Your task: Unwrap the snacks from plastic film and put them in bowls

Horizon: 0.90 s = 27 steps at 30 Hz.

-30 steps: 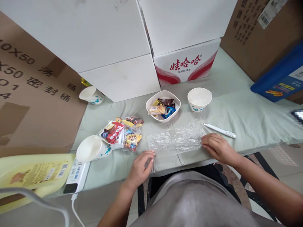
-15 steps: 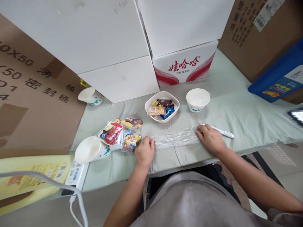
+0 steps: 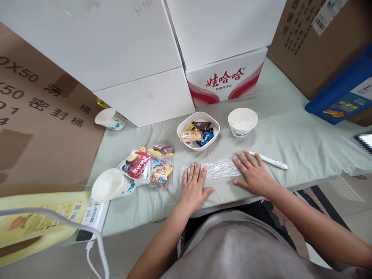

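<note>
A folded strip of clear plastic wrap [image 3: 217, 169] lies on the pale green cloth near the table's front edge. My left hand [image 3: 194, 187] rests flat on its left end, fingers stretched out. My right hand [image 3: 253, 174] lies flat on its right end, fingers spread. A white square bowl [image 3: 198, 131] holding wrapped snacks stands just behind the wrap. To its right is an empty white paper bowl [image 3: 242, 121]. A white pen-like tool [image 3: 270, 160] lies beside my right hand.
A pile of snack packets [image 3: 148, 164] lies left of the wrap, with a tipped paper bowl [image 3: 109, 185] beside it and another paper bowl [image 3: 109, 118] further back. White cartons [image 3: 226, 79] and brown boxes wall the back. A yellow container [image 3: 37, 221] sits at the left.
The plastic sheet was spread wide, then folded away from me into a narrow strip. Both hands have gone from pinching its ends to pressing flat on it.
</note>
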### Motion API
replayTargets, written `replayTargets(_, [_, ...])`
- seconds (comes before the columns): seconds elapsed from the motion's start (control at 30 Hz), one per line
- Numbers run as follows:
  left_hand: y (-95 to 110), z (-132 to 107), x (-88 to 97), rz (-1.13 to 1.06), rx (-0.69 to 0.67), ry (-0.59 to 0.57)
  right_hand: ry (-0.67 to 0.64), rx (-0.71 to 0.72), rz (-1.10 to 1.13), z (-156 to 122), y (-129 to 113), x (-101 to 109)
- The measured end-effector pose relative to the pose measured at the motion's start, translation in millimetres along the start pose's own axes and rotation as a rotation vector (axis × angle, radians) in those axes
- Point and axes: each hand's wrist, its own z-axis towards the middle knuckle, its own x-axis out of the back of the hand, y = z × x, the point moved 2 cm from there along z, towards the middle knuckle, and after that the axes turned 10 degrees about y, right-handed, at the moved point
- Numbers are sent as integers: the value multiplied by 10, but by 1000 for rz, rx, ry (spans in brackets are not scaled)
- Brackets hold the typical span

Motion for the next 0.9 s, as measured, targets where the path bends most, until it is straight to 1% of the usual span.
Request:
replayTargets(0.07, [39,-25,68,-21,25,71,6,30,24,-123,69,87])
replayTargets(0.13, [167,-46,143,-99,15,146,8,97,90,-256,46,176])
replayTargets(0.17, [258,-55,166,-160,-22,168,6,124,129,-320,3,215])
replayTargets(0.23, [465,-71,165,-295,-164,170,-7,149,214,-429,-119,276])
replayTargets(0.3, [641,-90,113,-398,-321,161,-16,145,315,-500,-248,332])
replayTargets(0.33, [701,-99,78,-429,-376,164,-22,145,378,-517,-300,365])
replayTargets(0.4, [757,-109,25,-478,-419,193,-24,141,532,-512,-352,448])
replayTargets(0.47, [759,-111,25,-573,-414,202,-22,107,693,-453,-331,539])
replayTargets(0.53, [739,-104,84,-765,-372,167,1,49,815,-353,-268,604])
replayTargets(0.57, [727,-96,128,-884,-329,138,6,36,855,-297,-242,615])
replayTargets(0.63, [695,-68,213,-1096,-194,97,-6,65,901,-189,-231,583])
replayTargets(0.67, [671,-48,245,-1159,-109,100,-22,96,912,-146,-246,542])
replayTargets(0.7, [637,-25,266,-1177,-22,119,-38,121,912,-113,-272,487])
replayTargets(0.73, [592,-1,275,-1149,58,155,-47,128,897,-91,-302,424])
replayTargets(0.8, [470,48,261,-978,178,262,-54,74,831,-71,-360,291])
replayTargets(0.9, [259,108,178,-604,244,404,-46,-65,752,-68,-424,142])
